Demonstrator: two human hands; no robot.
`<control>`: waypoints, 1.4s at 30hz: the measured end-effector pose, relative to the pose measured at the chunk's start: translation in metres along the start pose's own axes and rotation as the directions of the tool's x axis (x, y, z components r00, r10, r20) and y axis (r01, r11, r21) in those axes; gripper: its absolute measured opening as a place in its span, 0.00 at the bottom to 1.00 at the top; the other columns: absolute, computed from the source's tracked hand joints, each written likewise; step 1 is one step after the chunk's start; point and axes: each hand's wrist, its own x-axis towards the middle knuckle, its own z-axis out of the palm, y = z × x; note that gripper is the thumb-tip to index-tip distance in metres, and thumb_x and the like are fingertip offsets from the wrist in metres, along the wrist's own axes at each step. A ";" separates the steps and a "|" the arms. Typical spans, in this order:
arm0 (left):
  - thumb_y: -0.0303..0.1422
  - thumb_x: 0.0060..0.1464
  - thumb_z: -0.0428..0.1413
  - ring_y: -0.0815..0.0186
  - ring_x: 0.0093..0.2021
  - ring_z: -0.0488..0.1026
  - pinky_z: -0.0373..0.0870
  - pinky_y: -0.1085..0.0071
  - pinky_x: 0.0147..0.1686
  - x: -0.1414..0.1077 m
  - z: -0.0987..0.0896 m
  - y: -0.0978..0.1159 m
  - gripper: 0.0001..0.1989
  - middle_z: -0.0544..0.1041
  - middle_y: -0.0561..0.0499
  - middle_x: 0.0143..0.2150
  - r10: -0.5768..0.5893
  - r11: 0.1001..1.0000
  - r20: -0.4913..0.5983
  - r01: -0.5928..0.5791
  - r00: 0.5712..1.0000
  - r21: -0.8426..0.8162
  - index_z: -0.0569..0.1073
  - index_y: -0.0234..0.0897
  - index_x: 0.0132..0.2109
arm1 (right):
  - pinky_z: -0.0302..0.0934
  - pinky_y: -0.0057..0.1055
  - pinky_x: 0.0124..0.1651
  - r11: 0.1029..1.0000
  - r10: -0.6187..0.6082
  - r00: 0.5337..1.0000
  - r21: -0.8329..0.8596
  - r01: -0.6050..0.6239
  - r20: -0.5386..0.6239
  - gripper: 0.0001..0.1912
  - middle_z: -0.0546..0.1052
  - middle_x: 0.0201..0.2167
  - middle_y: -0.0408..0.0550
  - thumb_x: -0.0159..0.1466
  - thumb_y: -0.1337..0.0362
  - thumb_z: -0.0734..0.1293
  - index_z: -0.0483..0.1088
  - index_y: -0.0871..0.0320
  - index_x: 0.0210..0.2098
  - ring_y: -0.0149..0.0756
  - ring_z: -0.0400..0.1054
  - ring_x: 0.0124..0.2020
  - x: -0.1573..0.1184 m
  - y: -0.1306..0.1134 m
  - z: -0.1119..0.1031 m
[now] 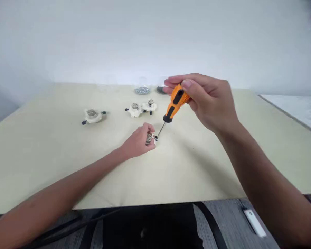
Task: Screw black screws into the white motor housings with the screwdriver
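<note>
My left hand (138,141) is closed around a small white part with a grey round socket (149,138), pressed against the tabletop. Much of that part is hidden by the fingers. In my right hand (207,100) is an orange and black screwdriver (176,100), gripped by the upper end of its handle. Its shaft slants down to the left, and the tip meets a small black piece (156,138) at the right edge of the white part. Whether a screw sits under the tip is too small to tell.
Three similar white parts lie farther back: one at the left (92,116), one in the middle (134,110) and another beside it (149,105). Behind them stand a clear container of silvery bits (142,90) and one of dark bits (161,90). The pale table (171,183) ends near my body.
</note>
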 end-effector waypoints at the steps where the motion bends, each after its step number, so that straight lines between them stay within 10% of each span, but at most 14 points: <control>1: 0.30 0.51 0.52 0.64 0.37 0.69 0.66 0.65 0.38 0.001 0.000 0.000 0.15 0.69 0.49 0.40 0.001 1.000 -0.006 -0.001 1.000 0.004 0.56 0.39 0.45 | 0.68 0.40 0.50 0.997 -0.017 0.999 -0.074 0.015 -0.031 0.15 0.75 0.43 0.46 0.68 0.55 0.59 0.74 0.51 0.46 0.38 0.70 0.49 0.002 0.002 0.001; 6: 0.29 0.51 0.52 0.64 0.37 0.70 0.66 0.65 0.38 0.002 -0.001 -0.002 0.15 0.70 0.48 0.41 -0.004 1.000 -0.021 0.004 1.000 0.007 0.56 0.39 0.46 | 0.69 0.39 0.46 0.953 -0.128 0.985 -0.290 0.089 -0.119 0.13 0.71 0.38 0.46 0.61 0.55 0.68 0.75 0.49 0.45 0.38 0.69 0.45 0.009 0.005 0.010; 23: 0.30 0.51 0.52 0.63 0.38 0.70 0.67 0.64 0.39 0.000 0.000 -0.003 0.16 0.71 0.48 0.41 -0.006 1.000 -0.016 0.007 1.000 0.020 0.57 0.38 0.47 | 0.71 0.38 0.48 0.990 -0.132 0.991 -0.044 0.131 -0.019 0.10 0.72 0.43 0.46 0.61 0.63 0.68 0.69 0.54 0.43 0.36 0.70 0.44 0.006 0.002 0.009; 34: 0.29 0.51 0.52 0.62 0.40 0.71 0.68 0.64 0.39 -0.001 0.001 -0.003 0.17 0.71 0.48 0.41 0.000 1.000 -0.026 0.001 1.000 0.025 0.56 0.39 0.47 | 0.71 0.42 0.47 0.957 -0.175 0.969 -0.261 0.125 -0.175 0.14 0.73 0.39 0.46 0.57 0.57 0.72 0.69 0.54 0.40 0.38 0.70 0.43 0.008 0.004 0.017; 42: 0.29 0.51 0.52 0.64 0.38 0.71 0.68 0.65 0.38 -0.001 -0.002 -0.001 0.17 0.70 0.48 0.41 -0.017 1.000 -0.018 0.018 1.000 0.021 0.57 0.38 0.47 | 0.69 0.40 0.53 0.983 -0.153 0.988 -0.099 0.153 0.005 0.12 0.73 0.44 0.46 0.64 0.60 0.64 0.68 0.54 0.47 0.36 0.69 0.47 0.004 -0.005 0.018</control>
